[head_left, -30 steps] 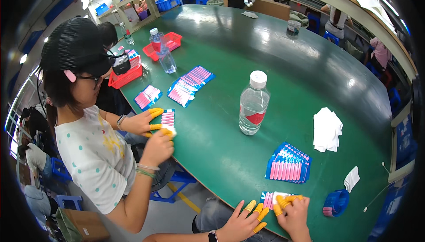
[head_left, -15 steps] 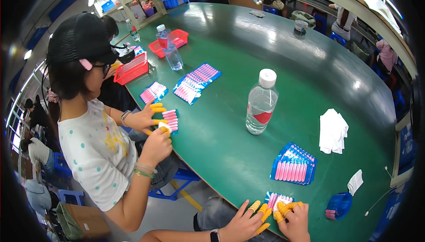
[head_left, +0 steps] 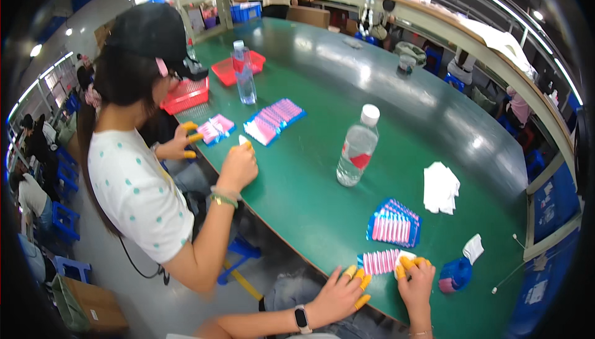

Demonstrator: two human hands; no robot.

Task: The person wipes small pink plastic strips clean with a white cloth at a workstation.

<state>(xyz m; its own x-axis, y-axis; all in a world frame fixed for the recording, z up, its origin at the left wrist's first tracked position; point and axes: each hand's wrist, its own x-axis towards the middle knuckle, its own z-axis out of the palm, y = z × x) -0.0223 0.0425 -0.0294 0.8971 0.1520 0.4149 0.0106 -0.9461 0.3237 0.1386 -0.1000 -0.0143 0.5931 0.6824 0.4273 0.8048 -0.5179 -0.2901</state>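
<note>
A blue card with a row of pink sticks [head_left: 379,262] lies at the table's near edge. My left hand [head_left: 338,295], with yellow finger cots, has its fingers spread, the tips at the card's lower left edge. My right hand [head_left: 416,282], also in yellow cots, pinches a folded white cloth [head_left: 405,261] at the card's right end. Just beyond is a fanned stack of similar cards [head_left: 395,224]. Right of my right hand sits a small blue container [head_left: 456,274] with something pink at its front, and a white cloth piece [head_left: 473,249] is beside it.
A water bottle [head_left: 357,147] stands mid-table, with folded white cloths [head_left: 440,188] to its right. At left a co-worker [head_left: 139,190] sits by more cards [head_left: 274,121], another bottle [head_left: 245,82] and red baskets [head_left: 186,95]. A beam [head_left: 427,17] spans the far side.
My right hand and its white cloth have shifted from the card's middle to its right end, uncovering more pink sticks. The co-worker's hands have moved apart. The whole view has turned.
</note>
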